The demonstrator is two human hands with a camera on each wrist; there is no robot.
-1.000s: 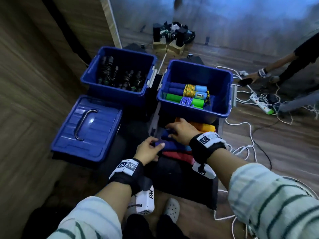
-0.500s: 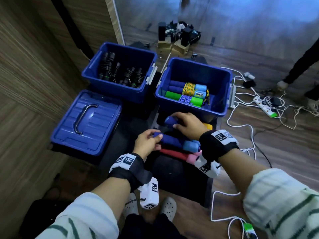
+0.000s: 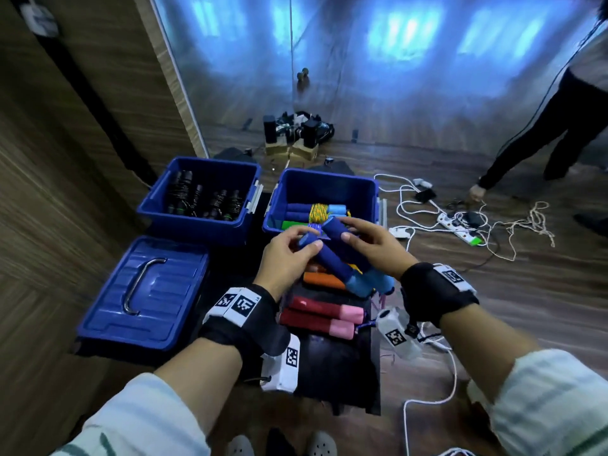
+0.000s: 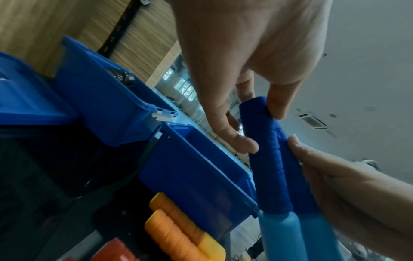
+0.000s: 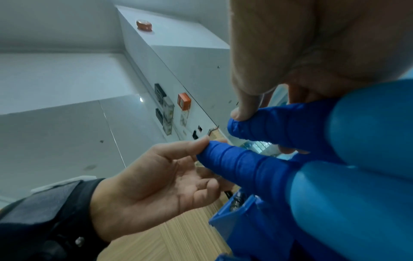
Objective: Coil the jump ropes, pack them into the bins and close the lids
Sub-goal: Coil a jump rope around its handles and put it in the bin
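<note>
I hold a jump rope by its two dark-blue handles, which have light-blue ends, just in front of the right blue bin. My left hand pinches the tip of one handle. My right hand grips the other handle, thumb on top. The right bin holds coiled ropes with blue and green handles. Several black ropes fill the left bin. Its lid lies flat at the front left. The cord of the held rope is hidden.
Orange-handled and red-and-pink-handled ropes lie on the black surface under my hands. White cables and a power strip sprawl on the floor to the right. Another person bends there. A wooden wall runs along the left.
Both hands have lifted the blue-handled rope off the pile and brought it up toward the right bin's front edge. The head view has tilted up.
</note>
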